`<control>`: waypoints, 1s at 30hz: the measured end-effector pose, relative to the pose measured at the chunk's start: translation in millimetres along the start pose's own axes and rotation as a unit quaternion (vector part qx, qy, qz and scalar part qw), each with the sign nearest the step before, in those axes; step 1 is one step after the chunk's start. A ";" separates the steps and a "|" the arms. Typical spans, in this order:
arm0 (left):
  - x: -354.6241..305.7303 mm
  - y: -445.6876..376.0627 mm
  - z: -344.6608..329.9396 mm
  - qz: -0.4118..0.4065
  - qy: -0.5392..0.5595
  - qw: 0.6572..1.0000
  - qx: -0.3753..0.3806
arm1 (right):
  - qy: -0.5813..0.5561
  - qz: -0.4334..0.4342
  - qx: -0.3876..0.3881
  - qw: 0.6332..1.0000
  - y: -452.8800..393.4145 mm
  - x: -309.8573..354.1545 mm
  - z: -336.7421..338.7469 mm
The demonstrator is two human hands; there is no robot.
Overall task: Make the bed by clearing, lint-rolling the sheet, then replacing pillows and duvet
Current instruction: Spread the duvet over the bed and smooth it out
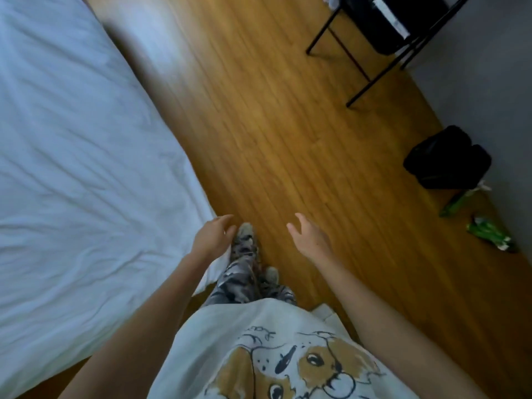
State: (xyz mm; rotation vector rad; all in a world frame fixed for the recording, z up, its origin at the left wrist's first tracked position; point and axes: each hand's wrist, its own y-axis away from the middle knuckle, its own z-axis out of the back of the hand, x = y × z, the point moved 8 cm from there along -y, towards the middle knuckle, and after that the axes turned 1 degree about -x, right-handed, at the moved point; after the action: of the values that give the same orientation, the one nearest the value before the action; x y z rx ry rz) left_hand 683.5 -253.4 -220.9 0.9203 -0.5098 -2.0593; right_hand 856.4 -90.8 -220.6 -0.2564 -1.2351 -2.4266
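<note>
Nearest my lens: one white cotton T-shirt printed with a tan-and-white cartoon dog [288,355], filling the bottom edge of the head view. Below it, one pair of grey patterned trousers [241,280] and grey slippers [246,230], standing on the floor. Item, left hand [211,237]: bare, held out over the bed's near corner, fingers loosely curved and spread, gripping nothing that I can see. Item, right hand [309,240]: bare, held out over the floor, thumb apart from relaxed fingers, holding nothing. The two hands are apart from each other, with the forward slipper between them. Item, the task's thing: one bed with a wrinkled white fitted sheet [72,168], occupying the whole left side; the part I see carries no pillow or duvet, only creases; its corner lies just beside my left leg. Item, one honey-coloured wood plank floor [288,125], running diagonally from top left to bottom right, with a pale glare patch near the top. Item, one black metal-framed folding stand [383,33], top right, holding dark things I cannot make out through blur. Item, one grey wall [489,82] along the right edge. Item, one black soft bag [447,158] on the floor against that wall. Item, two green crumpled wrappers [489,233] lying near the bag, close to the wall.
</note>
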 end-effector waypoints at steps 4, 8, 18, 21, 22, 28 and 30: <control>-7.7 -27.1 63.0 0.036 0.086 0.995 -0.045 | -0.028 -0.019 0.004 0.999 -28.8 36.8 46.8; 11.1 -67.4 116.9 0.093 0.160 0.980 -0.075 | -0.073 -0.024 -0.006 0.997 -62.8 83.3 86.8; -19.0 -212.0 284.8 0.054 0.098 0.992 -0.059 | -0.145 0.008 -0.061 0.987 -186.4 252.1 227.6; -38.0 -254.1 332.1 0.028 0.090 0.993 -0.067 | -0.143 0.037 -0.070 0.987 -231.9 311.8 264.9; -41.9 -269.3 347.6 0.025 0.096 0.993 -0.070 | -0.143 0.042 -0.070 0.986 -249.7 330.9 275.9; -9.1 -391.6 455.0 0.082 0.109 0.983 -0.120 | -0.083 0.093 -0.034 0.992 -387.5 463.7 336.6; 9.3 -423.0 503.9 0.140 0.139 0.968 -0.156 | -0.025 0.113 -0.010 0.993 -437.1 520.9 359.4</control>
State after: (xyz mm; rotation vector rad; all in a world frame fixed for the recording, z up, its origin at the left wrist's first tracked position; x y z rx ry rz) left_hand 83.0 8.3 -159.1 0.8715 -0.1466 -1.6619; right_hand 191.0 288.6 -151.4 -0.4404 -1.1365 -2.2513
